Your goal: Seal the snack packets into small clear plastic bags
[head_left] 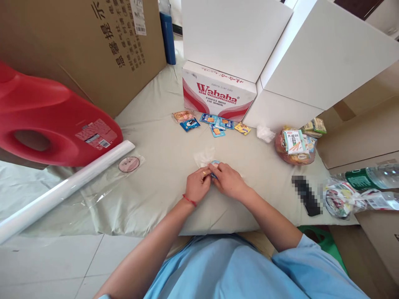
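My left hand [198, 184] and my right hand [227, 179] meet at the middle of the pale cloth [162, 166], fingers pinched together on a small blue snack packet [215, 163]. A crumpled clear wrapper [204, 156] lies under and just beyond the fingers. A red string circles my left wrist. Several small snack packets [213, 122] lie farther out in a row, in front of the Wahaha box [218, 93].
A red jug [62, 120] lies at the left beside a big cardboard box [93, 45]. A white roll of clear film [65, 189] crosses the left. White boxes [311, 58] stand behind. A bag of snacks [294, 145], a dark remote [307, 195] and a bottle [370, 176] sit right.
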`<state>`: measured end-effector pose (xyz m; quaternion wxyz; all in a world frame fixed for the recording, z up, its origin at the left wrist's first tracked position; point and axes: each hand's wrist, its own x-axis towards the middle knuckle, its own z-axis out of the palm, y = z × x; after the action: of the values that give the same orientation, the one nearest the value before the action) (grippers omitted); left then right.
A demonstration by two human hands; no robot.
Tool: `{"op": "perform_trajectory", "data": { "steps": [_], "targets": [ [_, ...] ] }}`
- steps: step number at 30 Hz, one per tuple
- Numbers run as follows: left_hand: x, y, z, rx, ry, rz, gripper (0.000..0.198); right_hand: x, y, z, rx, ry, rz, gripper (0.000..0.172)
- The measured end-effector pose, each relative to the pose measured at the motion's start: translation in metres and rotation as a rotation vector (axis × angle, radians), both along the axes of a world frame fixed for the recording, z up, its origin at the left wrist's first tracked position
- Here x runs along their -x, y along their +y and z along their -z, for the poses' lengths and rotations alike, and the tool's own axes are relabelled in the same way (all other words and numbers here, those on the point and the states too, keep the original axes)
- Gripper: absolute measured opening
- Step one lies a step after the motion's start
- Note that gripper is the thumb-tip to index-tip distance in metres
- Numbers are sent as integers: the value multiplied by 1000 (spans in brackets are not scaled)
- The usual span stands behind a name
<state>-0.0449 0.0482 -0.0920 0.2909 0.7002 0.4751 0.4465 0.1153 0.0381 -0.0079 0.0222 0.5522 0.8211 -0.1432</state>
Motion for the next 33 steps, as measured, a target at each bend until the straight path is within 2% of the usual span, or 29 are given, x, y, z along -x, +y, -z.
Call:
{"op": "perform_trajectory", "data": {
  "steps": [3, 5, 7, 9, 11, 13, 16, 20, 24, 27, 29, 33],
  "targets": [
    [9, -1, 0, 32, -91, -127, 26, 3, -5, 4, -37, -68, -14, 57],
    [16, 5, -4, 42, -137, -294, 27, 4, -7, 6, -48, -114, -22, 56],
    [21, 19, -14, 55, -138, -473, 33, 5, -9, 7, -56, -134, -42, 57],
    [23, 36, -27, 95, -32, -544, 46, 6, -10, 6, -54, -137, -54, 58],
    [20, 52, -41, 198, 176, -463, 59, 7, -10, 5, -48, -134, -54, 58],
    [14, 60, -51, 327, 391, -312, 64, 8, -11, 5, -46, -131, -50, 55],
    [13, 60, -55, 409, 509, -109, 44, 6, -11, 6, -36, -117, -48, 47],
    [37, 47, -50, 412, 390, -34, 16, 0, -9, 9, 6, -40, -45, 52],
    [54, 33, -53, 465, 282, -28, 15, -5, -7, 9, 41, 36, -53, 51],
    [40, 28, -55, 492, -15, 16, 22, -5, -9, 9, 33, 47, -68, 49],
    [21, 29, -53, 471, -127, 34, 21, -6, -14, 8, 15, 64, -79, 47],
    [-14, 31, -46, 396, -26, 29, 18, -15, -27, 5, 3, 157, -125, 51]
  ]
}}
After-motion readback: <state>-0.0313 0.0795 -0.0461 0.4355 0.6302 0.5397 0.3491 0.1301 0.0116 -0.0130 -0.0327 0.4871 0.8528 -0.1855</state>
